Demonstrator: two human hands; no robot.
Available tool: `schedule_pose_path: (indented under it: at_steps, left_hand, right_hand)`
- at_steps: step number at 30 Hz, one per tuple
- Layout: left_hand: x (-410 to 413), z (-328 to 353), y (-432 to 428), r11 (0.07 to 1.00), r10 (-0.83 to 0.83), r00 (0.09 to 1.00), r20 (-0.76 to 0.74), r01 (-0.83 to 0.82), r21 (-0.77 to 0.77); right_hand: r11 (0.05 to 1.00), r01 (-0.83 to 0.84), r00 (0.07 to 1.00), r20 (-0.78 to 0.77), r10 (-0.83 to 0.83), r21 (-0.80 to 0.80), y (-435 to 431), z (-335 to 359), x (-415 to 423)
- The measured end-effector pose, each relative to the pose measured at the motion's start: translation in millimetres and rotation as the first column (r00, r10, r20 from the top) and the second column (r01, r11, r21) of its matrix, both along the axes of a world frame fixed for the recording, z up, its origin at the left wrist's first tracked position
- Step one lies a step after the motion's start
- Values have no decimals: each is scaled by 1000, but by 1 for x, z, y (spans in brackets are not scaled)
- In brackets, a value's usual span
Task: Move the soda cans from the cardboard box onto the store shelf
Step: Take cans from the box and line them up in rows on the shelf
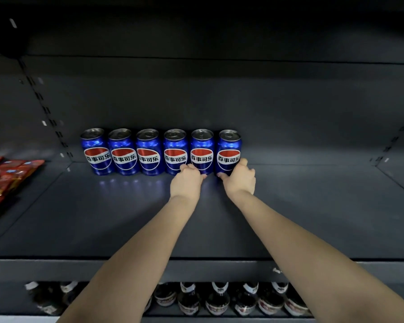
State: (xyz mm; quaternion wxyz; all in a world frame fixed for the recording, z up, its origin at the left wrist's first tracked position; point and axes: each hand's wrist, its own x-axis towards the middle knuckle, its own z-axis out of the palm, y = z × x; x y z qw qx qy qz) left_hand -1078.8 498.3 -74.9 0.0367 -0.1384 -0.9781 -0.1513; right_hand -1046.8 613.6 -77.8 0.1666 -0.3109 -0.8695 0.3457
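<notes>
Several blue soda cans with red, white and blue logos stand upright in a row at the back of the dark shelf point(289, 217). My left hand point(187, 183) grips the base of the second can from the right point(202, 148). My right hand point(239, 179) wraps around the lower part of the rightmost can point(229, 148). Both cans stand on the shelf in line with the others. The cardboard box is out of view.
Red snack packets point(2, 176) lie on the neighbouring shelf section at the left. Dark bottles point(217, 299) stand on the shelf below. Bare shelf surface stretches to the right of the cans and in front of them.
</notes>
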Motion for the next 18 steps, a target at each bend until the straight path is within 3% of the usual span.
schedule_pose_path:
  at_steps: [4, 9, 18]
  left_hand:
    - [12, 6, -8, 999, 4, 997, 72, -7, 37]
    - [41, 16, -35, 994, -55, 990, -131, 41, -103]
    - [110, 41, -65, 985, -138, 979, -148, 120, -126]
  right_hand:
    - [998, -55, 998, -28, 55, -19, -8, -4, 16]
    - [985, -165, 986, -27, 166, 45, -20, -4, 54]
    - [940, -278, 961, 41, 275, 198, -54, 18, 128]
